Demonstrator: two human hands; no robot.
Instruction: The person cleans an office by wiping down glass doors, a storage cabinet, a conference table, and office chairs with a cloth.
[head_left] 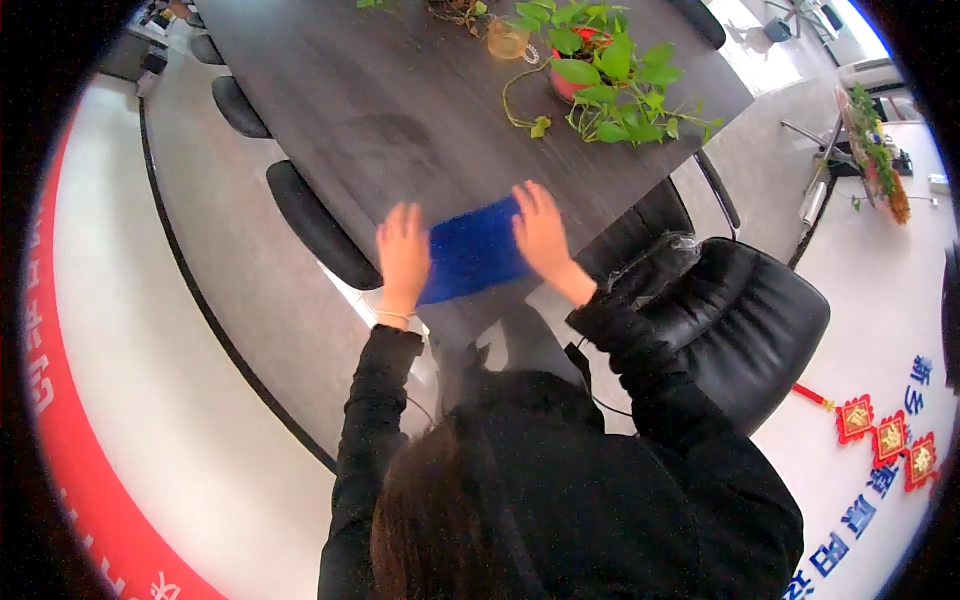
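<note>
A blue cloth (475, 250), roughly rectangular, lies at the near end of the dark table (400, 110). On its left edge rests my left hand (403, 258), fingers stretched forward and a thin band round the wrist. My right hand (540, 235) is at the cloth's right edge, its fingers extended and slightly apart. Both palms face down, and what lies under them is hidden.
A leafy green plant in a red pot (568, 75) stands farther up the table, beside a yellowish glass jar (508, 40). Black chairs (318, 225) line the left side. A black leather chair (745, 320) is close on the right.
</note>
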